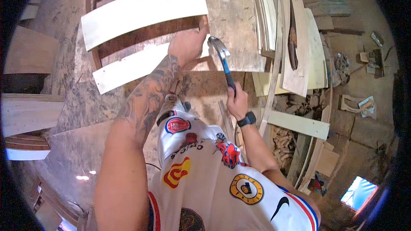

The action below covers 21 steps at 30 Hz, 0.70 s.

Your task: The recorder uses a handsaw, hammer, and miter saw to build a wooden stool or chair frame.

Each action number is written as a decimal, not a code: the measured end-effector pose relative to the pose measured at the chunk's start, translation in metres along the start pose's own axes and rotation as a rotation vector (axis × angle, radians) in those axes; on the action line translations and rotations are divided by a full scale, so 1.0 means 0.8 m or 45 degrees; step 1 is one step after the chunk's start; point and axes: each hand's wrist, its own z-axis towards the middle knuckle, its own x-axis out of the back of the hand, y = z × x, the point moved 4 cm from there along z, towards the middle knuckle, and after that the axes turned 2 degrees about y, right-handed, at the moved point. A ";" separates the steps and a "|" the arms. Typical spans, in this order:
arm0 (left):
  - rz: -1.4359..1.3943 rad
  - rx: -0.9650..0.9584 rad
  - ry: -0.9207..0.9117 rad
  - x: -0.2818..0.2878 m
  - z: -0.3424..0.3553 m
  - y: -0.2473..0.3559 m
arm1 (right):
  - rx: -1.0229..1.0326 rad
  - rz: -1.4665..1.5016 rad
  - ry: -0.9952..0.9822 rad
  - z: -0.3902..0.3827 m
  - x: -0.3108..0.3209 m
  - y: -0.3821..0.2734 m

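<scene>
Plywood worktop, hammer in clenched right grip, left grip beside hammerhead, hold unclear

Wood scraps litter the dusty brown floor; a bluish-white rectangle glows at lower right.

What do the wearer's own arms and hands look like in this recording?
Neither the left hand nor the right hand wears a glove. The forearms are uncovered; dark, shaded tattoos cover much of the left one. A dark watch with a black strap circles the right wrist.
</scene>
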 end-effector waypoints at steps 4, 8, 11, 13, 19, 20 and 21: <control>0.002 0.034 -0.079 0.003 0.000 0.001 | 0.323 0.255 0.272 -0.015 0.030 -0.037; 0.007 -0.008 -0.045 -0.005 -0.002 -0.009 | 0.122 0.014 0.148 -0.005 0.008 -0.017; 0.015 0.018 -0.006 0.010 0.000 0.006 | 0.108 0.019 0.127 0.008 0.012 -0.025; 0.038 0.061 -0.128 0.006 0.005 0.001 | 0.151 0.240 0.197 0.001 0.033 -0.042; -0.001 0.040 -0.008 0.009 -0.002 0.009 | 0.019 0.060 0.136 0.003 0.019 -0.032; 0.020 0.083 -0.092 0.008 -0.003 0.010 | -0.053 0.101 0.081 0.004 0.020 -0.034; 0.008 0.082 -0.091 0.013 0.000 0.005 | 0.072 0.162 0.148 0.006 0.027 -0.045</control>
